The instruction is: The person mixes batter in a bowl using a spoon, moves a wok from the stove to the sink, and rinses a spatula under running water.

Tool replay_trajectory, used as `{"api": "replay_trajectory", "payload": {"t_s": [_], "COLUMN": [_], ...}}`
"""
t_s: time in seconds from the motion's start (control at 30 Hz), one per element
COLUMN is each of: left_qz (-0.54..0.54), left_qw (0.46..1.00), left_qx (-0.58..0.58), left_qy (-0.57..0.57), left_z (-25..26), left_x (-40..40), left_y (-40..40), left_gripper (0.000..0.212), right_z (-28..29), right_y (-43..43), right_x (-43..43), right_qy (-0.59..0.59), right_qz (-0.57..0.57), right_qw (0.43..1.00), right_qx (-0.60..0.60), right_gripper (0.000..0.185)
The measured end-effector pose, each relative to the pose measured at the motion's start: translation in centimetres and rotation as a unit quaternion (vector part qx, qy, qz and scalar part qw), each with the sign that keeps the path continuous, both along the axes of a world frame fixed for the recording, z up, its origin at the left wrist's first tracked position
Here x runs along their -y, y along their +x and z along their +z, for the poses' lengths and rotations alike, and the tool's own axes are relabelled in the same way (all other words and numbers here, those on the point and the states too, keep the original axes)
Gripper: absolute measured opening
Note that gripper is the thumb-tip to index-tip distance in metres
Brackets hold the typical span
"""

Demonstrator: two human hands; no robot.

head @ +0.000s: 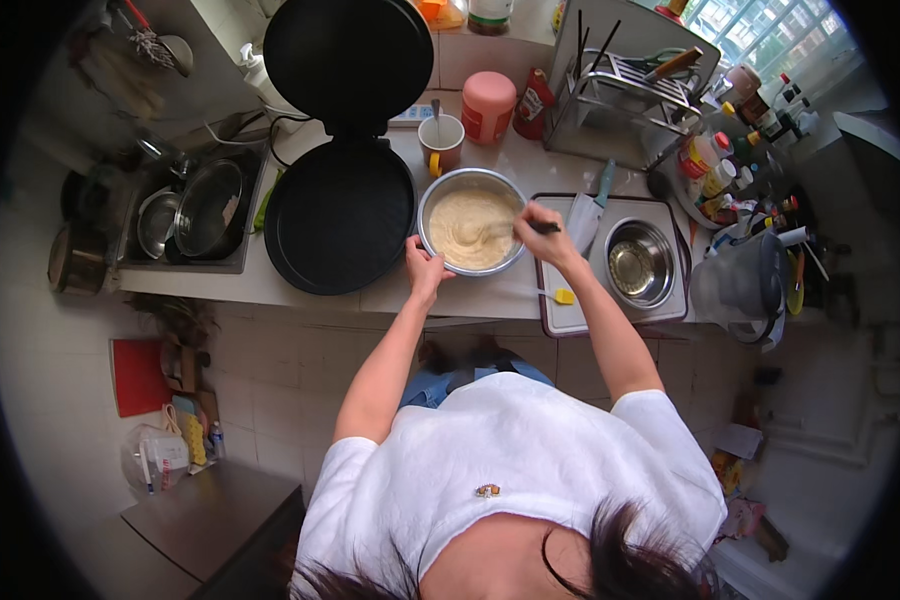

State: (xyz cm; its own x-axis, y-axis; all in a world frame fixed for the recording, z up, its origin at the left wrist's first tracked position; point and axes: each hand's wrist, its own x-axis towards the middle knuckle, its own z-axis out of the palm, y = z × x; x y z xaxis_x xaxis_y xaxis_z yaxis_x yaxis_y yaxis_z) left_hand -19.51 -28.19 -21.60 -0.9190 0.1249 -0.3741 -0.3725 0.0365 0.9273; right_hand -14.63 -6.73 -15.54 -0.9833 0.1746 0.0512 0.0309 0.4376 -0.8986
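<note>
A stainless steel bowl (474, 271) of pale, swirled batter (469, 225) stands on the counter in front of me. My left hand (424, 268) grips its near left rim, thumb toward the inside. Gripped in my right hand (544, 232) is a stirring utensil (546, 226) with a dark handle end. Its other end reaches into the batter and is blurred, so its kind cannot be told. Left of the bowl, a black electric baking pan (341, 217) lies with its round lid (349, 60) raised. A silicone brush with a yellow head (564, 297) rests below my right wrist.
Right of the bowl, a cutting board (607, 315) carries a knife (589, 214) and a metal bowl (640, 262). Behind stand a mug (441, 142), a pink-lidded jar (489, 109) and a red pouch (534, 105). A sink (251, 225) with pans is at left, a pitcher (739, 285) at right.
</note>
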Motion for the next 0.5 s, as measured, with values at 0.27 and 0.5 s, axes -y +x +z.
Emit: {"api": "replay_trajectory", "payload": {"t_s": [0.27,0.5], "left_qz": [0.003,0.007], "left_qw": [1.0,1.0], "left_qx": [0.003,-0.006], "left_qy": [0.011,0.001], "left_z": [-0.2,-0.4], "left_x": [0.1,-0.2], "left_y": [-0.1,0.0], "left_gripper": [0.045,0.044], "right_z": [0.2,-2.0], "right_y": [0.1,0.3], "right_x": [0.0,-0.1], "right_qy": [-0.005,-0.05], "right_qz": [-0.016,0.08], "right_qw": [1.0,0.989], "right_qx": [0.012,-0.114], "right_gripper": [0.006,0.006]}}
